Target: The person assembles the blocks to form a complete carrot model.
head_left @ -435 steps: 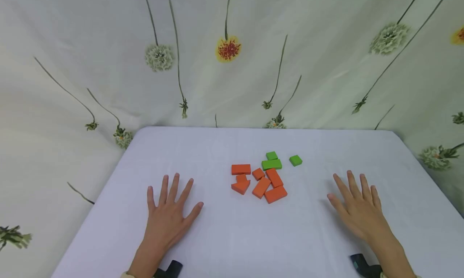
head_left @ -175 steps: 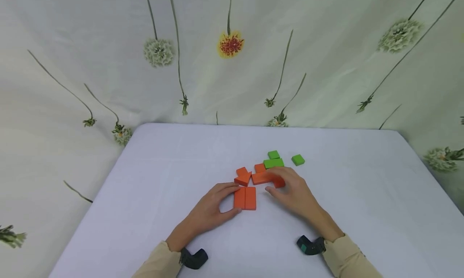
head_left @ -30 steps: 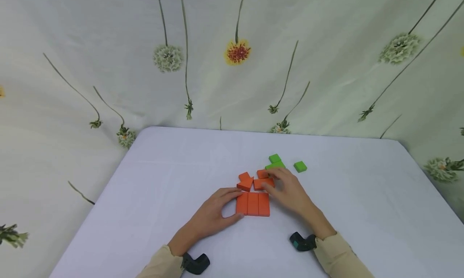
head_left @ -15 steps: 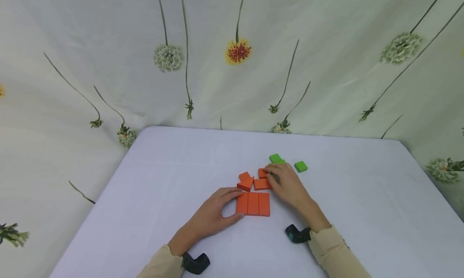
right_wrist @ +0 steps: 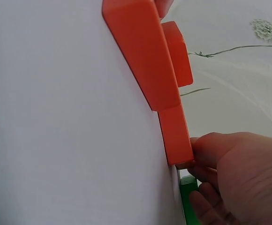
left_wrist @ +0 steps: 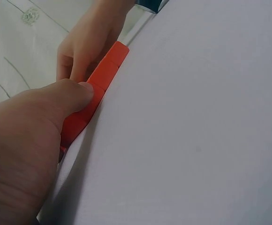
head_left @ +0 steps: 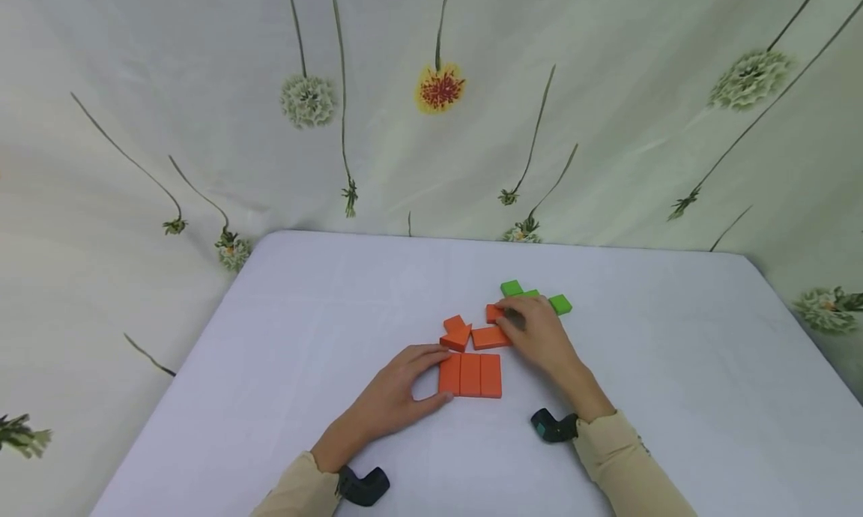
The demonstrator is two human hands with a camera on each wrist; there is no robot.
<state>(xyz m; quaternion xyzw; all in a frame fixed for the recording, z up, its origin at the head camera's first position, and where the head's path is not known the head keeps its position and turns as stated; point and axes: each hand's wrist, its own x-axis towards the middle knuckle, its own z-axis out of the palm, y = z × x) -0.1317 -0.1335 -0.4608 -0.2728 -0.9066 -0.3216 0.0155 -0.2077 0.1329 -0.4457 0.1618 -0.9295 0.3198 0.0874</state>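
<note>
My left grip is clamped on the left-hand block of a row of three red blocks standing side by side: thumb at its near end, fingers at its far end. The other two, the middle block and the right-hand block, adjoin it flush. My right grip pinches the right part of a small red block, which lies beyond the row. Between that piece and the row, one loose red rectangle, my right thumb over or beside its end. To its left, a red triangle, with a second small red block behind it. Farther out on the pale surface: two green squares and a longer green block, partly hidden by my right knuckles. Flower-printed cloth beyond.
</note>
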